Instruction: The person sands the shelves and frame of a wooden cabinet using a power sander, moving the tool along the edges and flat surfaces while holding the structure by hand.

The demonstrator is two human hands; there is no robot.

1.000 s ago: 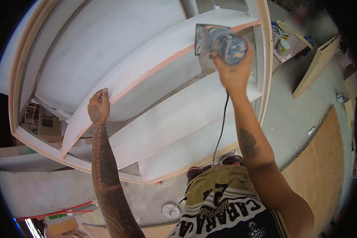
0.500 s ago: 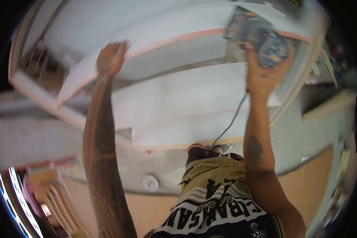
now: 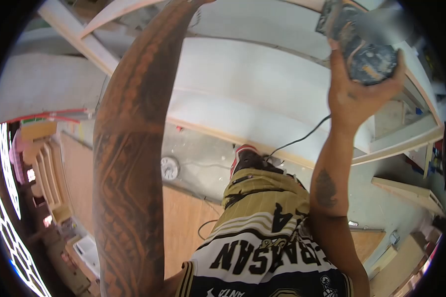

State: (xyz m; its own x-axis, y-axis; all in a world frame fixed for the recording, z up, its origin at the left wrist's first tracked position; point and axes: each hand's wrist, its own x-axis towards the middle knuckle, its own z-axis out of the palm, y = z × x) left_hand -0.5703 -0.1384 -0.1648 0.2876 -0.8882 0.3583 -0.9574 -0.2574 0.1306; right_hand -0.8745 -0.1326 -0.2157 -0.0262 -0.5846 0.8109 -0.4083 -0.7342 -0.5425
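Observation:
My right hand (image 3: 359,96) is wrapped around the dusty, dark body of an electric sander (image 3: 371,62) at the upper right. Its squarish pad end lies towards the top edge, over the white wooden piece; blur hides whether it touches. A black cord (image 3: 302,136) runs from beside my right wrist down towards my feet. My left forearm (image 3: 134,109), covered in tattoos, stretches up across the white piece, and the hand lies beyond the top edge. Between my arms is the large white panel (image 3: 248,84) with a bare wood edge.
A round white disc-like object (image 3: 170,168) lies on the concrete floor (image 3: 198,148). Brown boards (image 3: 183,218) are below, and a wooden piece (image 3: 406,193) stands at right. Shelf-like wooden parts (image 3: 47,173) are at far left. My shoe (image 3: 243,156) is by the panel's edge.
My view has shifted and tilted. My left hand has gone out past the top edge, its forearm now larger in view. My right hand, still holding the sander, appears farther right.

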